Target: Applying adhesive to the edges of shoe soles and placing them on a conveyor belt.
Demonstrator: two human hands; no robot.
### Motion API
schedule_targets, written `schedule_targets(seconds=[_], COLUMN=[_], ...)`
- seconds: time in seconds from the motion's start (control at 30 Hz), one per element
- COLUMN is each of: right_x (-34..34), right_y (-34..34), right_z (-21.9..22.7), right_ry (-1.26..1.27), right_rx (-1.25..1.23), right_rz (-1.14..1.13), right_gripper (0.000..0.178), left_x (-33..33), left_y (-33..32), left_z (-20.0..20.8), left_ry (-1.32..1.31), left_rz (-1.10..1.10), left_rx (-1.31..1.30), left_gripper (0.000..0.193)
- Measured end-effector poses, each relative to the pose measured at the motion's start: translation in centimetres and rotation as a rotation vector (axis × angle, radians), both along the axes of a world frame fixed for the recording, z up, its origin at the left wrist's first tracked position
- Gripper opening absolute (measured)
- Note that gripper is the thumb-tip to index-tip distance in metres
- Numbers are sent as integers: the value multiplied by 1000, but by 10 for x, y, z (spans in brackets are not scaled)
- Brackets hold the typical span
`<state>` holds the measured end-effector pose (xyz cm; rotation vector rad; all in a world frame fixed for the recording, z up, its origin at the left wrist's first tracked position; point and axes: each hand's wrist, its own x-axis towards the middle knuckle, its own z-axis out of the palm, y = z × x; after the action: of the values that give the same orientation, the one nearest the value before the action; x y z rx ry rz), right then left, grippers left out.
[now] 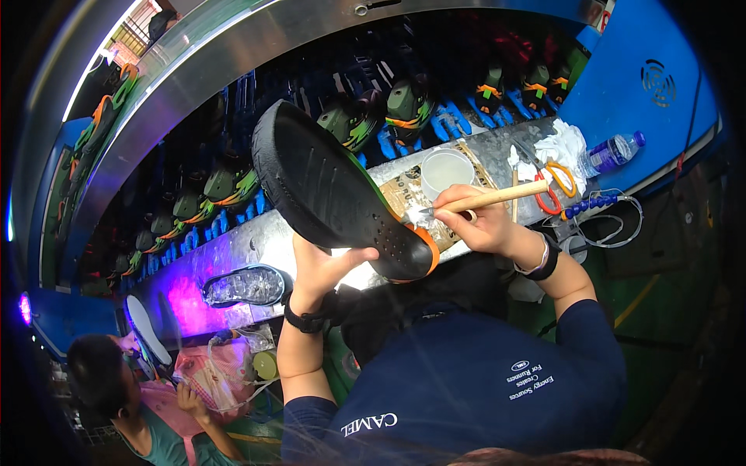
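My left hand (317, 270) grips a large black shoe sole (318, 179) with orange and green along its edge. The thumb lies over the sole's side, while the other fingers are mostly hidden behind it. The sole is tilted up above the bench, its ridged inner face toward me. In my right hand (483, 225), closed in a pinch, is a brush with a pale wooden handle (509, 194). Its tip reaches the orange-trimmed edge of the sole, close to some white stuff; the exact contact is hard to make out.
A tub of whitish liquid (447, 172) stands on cardboard (398, 193). To the right are orange- and red-handled scissors (550, 198), crumpled white cloth (563, 146) and a plastic bottle (610, 155). Left lies another sole (245, 286). Shoes (408, 109) line the machine; a person (124, 388) works lower left.
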<state>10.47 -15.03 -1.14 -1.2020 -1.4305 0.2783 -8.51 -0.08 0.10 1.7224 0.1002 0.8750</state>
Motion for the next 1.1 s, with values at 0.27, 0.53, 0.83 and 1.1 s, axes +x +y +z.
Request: schedule_targets(seconds=[0.27, 0.53, 0.83, 1.1], right_x=[0, -7, -20, -14], right_y=[-5, -10, -14, -9], right_z=[-4, -8, -5, -9], right_ry=[-27, 43, 133, 231], right_rx=[-94, -100, -103, -116], right_rz=[-56, -77, -84, -165], right_gripper=[5, 5, 6, 5], left_x=[-9, -11, -16, -19], left_y=[-2, -9, -8, -2], left_z=[4, 2, 2, 1], left_ry=[46, 106, 112, 63], left_rz=[157, 213, 229, 227], left_rx=[78, 253, 438, 334], left_gripper=[40, 51, 49, 47])
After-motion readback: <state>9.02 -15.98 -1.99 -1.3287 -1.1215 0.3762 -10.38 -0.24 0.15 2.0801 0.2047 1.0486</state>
